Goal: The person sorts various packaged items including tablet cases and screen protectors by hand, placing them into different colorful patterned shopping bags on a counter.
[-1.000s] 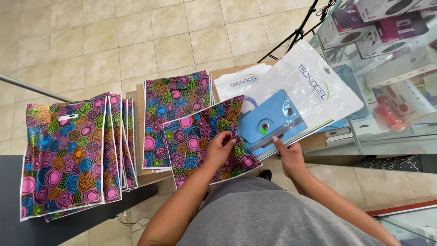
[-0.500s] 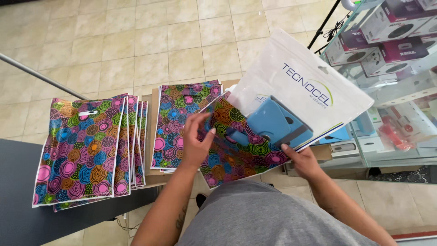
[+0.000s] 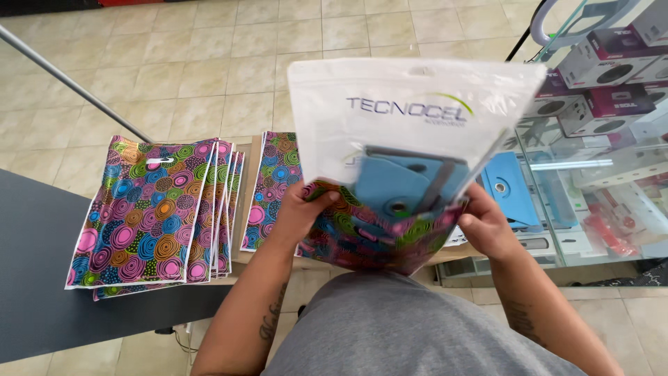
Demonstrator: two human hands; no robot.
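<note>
Fingers (image 3: 321, 200) of the left hand (image 3: 300, 209) and the right hand (image 3: 485, 226) pinch the mouth of a patterned bag (image 3: 379, 240), held up in front of the chest. A white pouch (image 3: 410, 118) holding a blue case (image 3: 403, 182) stands half inside it. A stack of bags (image 3: 149, 212) lies on the table (image 3: 35, 292) at left, and another blue case (image 3: 506, 186) sits behind the right hand.

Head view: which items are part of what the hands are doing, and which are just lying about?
In hand:
- left hand and right hand gripping the multicoloured circle-patterned plastic bag
- white plastic pouch with blue case inside, standing in that bag's mouth

Lying about:
- stack of matching patterned bags on the dark table
- boxed goods in the glass cabinet
</note>
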